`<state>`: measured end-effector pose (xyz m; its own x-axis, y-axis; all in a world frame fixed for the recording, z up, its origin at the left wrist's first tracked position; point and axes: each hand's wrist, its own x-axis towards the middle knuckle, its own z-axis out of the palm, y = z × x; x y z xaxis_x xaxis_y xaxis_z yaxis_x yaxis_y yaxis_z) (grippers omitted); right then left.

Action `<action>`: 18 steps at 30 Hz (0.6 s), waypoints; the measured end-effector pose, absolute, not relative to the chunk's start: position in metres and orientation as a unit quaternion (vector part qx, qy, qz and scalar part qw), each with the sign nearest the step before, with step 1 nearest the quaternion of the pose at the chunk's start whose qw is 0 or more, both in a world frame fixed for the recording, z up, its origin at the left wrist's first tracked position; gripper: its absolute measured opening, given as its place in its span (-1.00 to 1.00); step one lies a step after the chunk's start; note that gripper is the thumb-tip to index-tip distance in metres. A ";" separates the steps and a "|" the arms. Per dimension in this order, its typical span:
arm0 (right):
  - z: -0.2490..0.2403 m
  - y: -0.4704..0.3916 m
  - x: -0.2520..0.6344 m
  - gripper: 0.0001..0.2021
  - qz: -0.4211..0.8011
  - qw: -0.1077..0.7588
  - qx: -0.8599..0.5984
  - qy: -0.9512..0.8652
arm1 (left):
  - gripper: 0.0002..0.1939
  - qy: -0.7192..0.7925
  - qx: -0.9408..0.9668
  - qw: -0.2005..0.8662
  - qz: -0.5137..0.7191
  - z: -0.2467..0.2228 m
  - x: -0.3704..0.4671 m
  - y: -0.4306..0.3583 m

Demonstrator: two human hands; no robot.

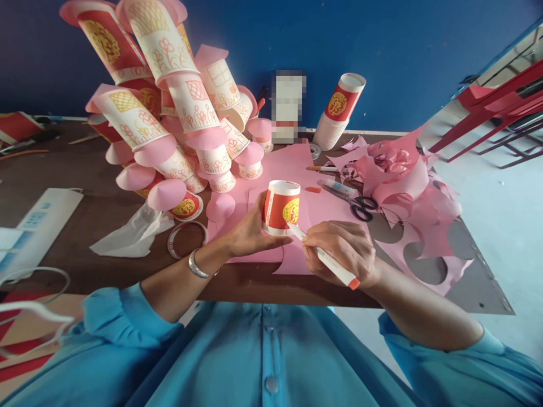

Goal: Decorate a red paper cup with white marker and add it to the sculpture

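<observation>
My left hand (254, 229) holds a red and white paper cup (275, 210) with a gold emblem, its white end facing up. My right hand (341, 249) grips a white marker (331, 265) with an orange end. The marker's tip is at the cup's lower right edge; whether it touches cannot be made out. Under both hands lies pink paper (271, 164). To the left rises a stack of decorated paper cups (193, 102) with pink cone and disc pieces, many with drawn flowers. A pink paper cone (220, 207) lies just left of the held cup.
Black-handled scissors (362, 208), an orange marker cap (313, 190) and a glue tube (339, 187) lie to the right. Beyond are pink paper scraps (424, 198) and stacked cups (333, 121) by the blue wall. A tape roll (170, 244) and clear plastic bag (131, 232) sit left.
</observation>
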<state>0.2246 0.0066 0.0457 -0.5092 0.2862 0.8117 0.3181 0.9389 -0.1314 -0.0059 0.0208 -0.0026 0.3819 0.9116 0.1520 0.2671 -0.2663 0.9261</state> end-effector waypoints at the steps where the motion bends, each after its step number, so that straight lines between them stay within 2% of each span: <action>1: 0.045 0.007 0.225 -0.81 -0.018 0.466 -0.175 -0.867 | -0.14 0.414 0.705 0.441 0.370 -0.002 -0.006 0.021; 18: 0.045 0.005 0.225 -0.80 -0.025 0.464 -0.193 -0.864 | -0.18 0.393 0.700 0.464 0.375 -0.002 -0.006 0.021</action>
